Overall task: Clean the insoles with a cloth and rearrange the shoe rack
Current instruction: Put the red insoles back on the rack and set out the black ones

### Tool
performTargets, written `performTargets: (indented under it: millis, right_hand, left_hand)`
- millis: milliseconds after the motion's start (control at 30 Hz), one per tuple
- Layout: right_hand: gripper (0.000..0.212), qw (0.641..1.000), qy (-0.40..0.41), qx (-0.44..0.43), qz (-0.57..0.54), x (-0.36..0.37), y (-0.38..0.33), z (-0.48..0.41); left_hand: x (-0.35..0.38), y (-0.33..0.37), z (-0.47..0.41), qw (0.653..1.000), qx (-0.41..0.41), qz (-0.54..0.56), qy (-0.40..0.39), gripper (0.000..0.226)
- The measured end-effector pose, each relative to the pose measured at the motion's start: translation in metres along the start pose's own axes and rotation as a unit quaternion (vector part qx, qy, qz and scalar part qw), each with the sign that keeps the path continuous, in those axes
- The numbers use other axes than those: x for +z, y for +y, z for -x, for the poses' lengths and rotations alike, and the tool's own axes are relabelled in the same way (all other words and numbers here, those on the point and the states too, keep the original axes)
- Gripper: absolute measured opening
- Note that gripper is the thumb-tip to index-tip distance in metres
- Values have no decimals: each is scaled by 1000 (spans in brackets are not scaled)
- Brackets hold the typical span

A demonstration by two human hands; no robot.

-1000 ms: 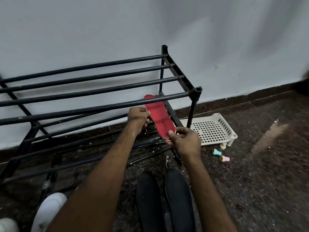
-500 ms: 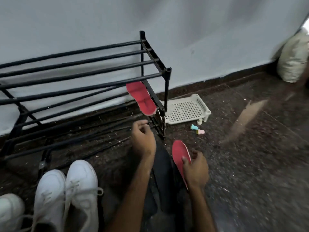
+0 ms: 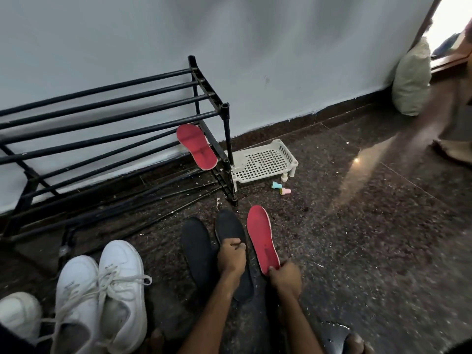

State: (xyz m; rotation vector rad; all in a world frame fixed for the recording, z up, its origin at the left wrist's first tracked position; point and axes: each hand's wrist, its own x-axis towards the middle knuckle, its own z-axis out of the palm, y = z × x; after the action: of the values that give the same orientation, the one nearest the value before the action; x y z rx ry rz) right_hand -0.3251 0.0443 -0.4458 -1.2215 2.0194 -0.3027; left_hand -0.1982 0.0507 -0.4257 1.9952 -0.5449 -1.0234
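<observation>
A black metal shoe rack (image 3: pixel 107 118) stands against the wall on the left. One red insole (image 3: pixel 196 147) leans on its lower bars at the right end. My right hand (image 3: pixel 284 278) grips the heel of a second red insole (image 3: pixel 263 238), which lies angled on the floor. Two black insoles lie side by side in front of me. My left hand (image 3: pixel 231 255) pinches the right black insole (image 3: pixel 229 231), next to the left black insole (image 3: pixel 196 249). No cloth is in view.
A pair of white sneakers (image 3: pixel 102 295) sits at lower left, another white shoe (image 3: pixel 18 312) at the edge. A white perforated plastic tray (image 3: pixel 265 163) and two small pastel caps (image 3: pixel 281 188) lie right of the rack. A pale sack (image 3: pixel 411 80) and a blurred person (image 3: pixel 454 139) are at far right.
I set one red insole on the rack's lower bars. My view dropped to the floor. My right hand took the second red insole, and my left hand moved onto a black insole.
</observation>
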Motion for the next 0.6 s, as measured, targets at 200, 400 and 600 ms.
performTargets:
  millis: [200,400,600]
  right_hand:
    - [22,955,-125,36,-268,-14,-12,9]
    - [11,917,-201,-68,-338,-77,-64,51]
    - [12,884,-276,-148,-347,-132,-110,104]
  left_hand:
    - [-12,5,9,991,-68,66,-92,29]
    - [-37,43,22,930,-176,254,-200,44]
    - [-82,88,28,874,-144,403,-230,37]
